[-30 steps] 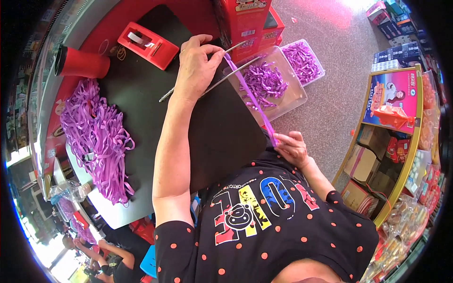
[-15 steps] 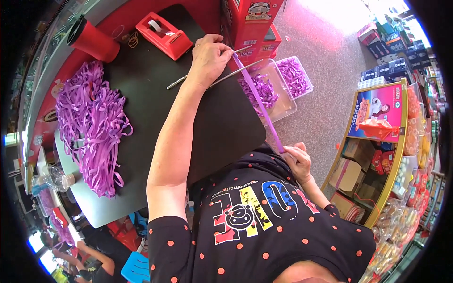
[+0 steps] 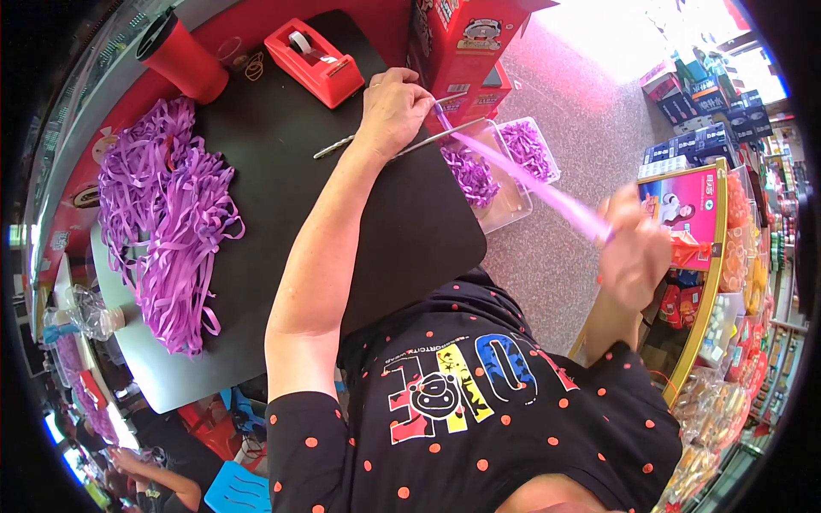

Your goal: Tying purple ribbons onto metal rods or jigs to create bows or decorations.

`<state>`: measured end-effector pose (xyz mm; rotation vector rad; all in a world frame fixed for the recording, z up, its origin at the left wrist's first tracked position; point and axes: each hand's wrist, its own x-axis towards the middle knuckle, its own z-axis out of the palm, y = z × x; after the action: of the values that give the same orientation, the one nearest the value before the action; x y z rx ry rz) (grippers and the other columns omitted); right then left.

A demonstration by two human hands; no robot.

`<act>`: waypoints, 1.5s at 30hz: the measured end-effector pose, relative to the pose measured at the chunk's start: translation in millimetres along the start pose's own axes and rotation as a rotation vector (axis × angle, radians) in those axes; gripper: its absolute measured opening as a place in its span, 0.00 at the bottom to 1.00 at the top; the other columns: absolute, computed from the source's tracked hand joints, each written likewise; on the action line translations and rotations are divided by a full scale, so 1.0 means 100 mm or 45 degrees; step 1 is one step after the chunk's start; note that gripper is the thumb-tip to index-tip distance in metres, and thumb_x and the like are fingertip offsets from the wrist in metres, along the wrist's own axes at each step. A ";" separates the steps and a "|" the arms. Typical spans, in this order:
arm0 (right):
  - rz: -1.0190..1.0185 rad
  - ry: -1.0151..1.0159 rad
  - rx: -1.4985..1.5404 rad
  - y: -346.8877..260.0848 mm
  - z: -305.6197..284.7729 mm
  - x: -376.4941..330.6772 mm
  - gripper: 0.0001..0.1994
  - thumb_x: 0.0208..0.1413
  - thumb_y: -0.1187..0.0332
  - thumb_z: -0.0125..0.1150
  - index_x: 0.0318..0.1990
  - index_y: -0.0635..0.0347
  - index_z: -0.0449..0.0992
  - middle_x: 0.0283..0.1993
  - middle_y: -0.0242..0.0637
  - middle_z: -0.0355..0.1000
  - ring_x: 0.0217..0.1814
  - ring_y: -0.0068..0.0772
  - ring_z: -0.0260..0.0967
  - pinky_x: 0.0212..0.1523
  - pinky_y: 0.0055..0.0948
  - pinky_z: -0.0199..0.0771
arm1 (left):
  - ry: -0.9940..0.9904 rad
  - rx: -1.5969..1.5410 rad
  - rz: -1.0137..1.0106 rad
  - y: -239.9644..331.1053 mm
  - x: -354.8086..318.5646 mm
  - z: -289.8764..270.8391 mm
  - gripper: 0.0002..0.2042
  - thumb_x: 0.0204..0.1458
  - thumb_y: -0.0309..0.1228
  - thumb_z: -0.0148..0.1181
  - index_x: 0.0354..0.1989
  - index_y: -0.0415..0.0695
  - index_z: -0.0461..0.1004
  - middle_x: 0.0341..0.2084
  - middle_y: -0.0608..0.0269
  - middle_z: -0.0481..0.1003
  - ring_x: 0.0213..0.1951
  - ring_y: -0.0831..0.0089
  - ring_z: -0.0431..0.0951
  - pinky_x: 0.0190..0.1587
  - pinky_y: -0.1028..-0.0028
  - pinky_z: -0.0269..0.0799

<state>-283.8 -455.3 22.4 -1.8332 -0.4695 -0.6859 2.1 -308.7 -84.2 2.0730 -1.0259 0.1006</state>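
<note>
My left hand (image 3: 395,111) is closed in a pinch over the table's far right edge, around a thin metal rod (image 3: 333,147) that sticks out on both sides of it. A second thin metal rod (image 3: 445,134) passes just below the fingers. From the fingertips a purple ribbon (image 3: 539,188) runs taut, down and to the right, to my right hand (image 3: 633,248). That hand is smeared by motion but grips the ribbon's other end. Whether the ribbon is looped round the rod is too small to tell.
A heap of purple ribbons (image 3: 167,231) lies on the black table (image 3: 402,222), near a red tape dispenser (image 3: 315,64) and red cup (image 3: 184,60). Clear bins (image 3: 510,205) of purple pieces stand beyond the right edge, by red boxes (image 3: 462,51). A shelf (image 3: 680,342) is at right.
My right hand has swung up and outward to the right, drawing the ribbon longer and flatter. The left hand keeps its pinch, shifting slightly right in the picture along with the table.
</note>
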 end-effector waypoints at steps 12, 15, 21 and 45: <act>0.294 -0.005 0.586 1.51 0.46 2.24 0.28 0.64 0.50 0.44 0.66 0.55 0.55 0.50 0.34 0.72 0.36 0.13 0.58 0.37 0.15 0.59 | -0.076 -0.037 -0.020 0.06 -0.01 -0.03 0.08 0.48 0.32 0.61 0.32 0.44 0.82 0.48 0.55 0.72 0.52 0.56 0.67 0.55 0.63 0.62; 0.476 0.059 0.564 2.05 0.58 2.31 0.26 0.66 0.52 0.41 0.66 0.54 0.55 0.49 0.32 0.73 0.38 0.14 0.61 0.37 0.15 0.59 | -0.091 -0.080 -0.063 0.04 -0.01 -0.05 0.08 0.48 0.32 0.61 0.32 0.42 0.82 0.49 0.55 0.71 0.53 0.55 0.67 0.55 0.62 0.62; 0.712 0.052 0.443 2.73 0.72 2.17 0.30 0.65 0.47 0.36 0.67 0.56 0.53 0.52 0.39 0.72 0.46 0.25 0.64 0.50 0.25 0.60 | -0.095 -0.065 -0.043 0.11 -0.02 -0.10 0.11 0.38 0.31 0.63 0.31 0.41 0.82 0.49 0.52 0.71 0.53 0.53 0.66 0.57 0.61 0.61; 0.992 0.276 0.345 3.08 1.11 -0.60 0.22 0.67 0.57 0.38 0.59 0.63 0.64 0.54 0.39 0.69 0.51 0.32 0.69 0.55 0.33 0.65 | 0.060 0.014 -0.059 0.22 -0.05 -0.04 0.08 0.33 0.21 0.63 0.27 0.43 0.79 0.44 0.57 0.70 0.50 0.56 0.66 0.51 0.63 0.63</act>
<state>-115.2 -458.6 -265.2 -1.4920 0.2872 -0.2542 -15.4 -310.9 -69.7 2.0932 -0.9502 0.1310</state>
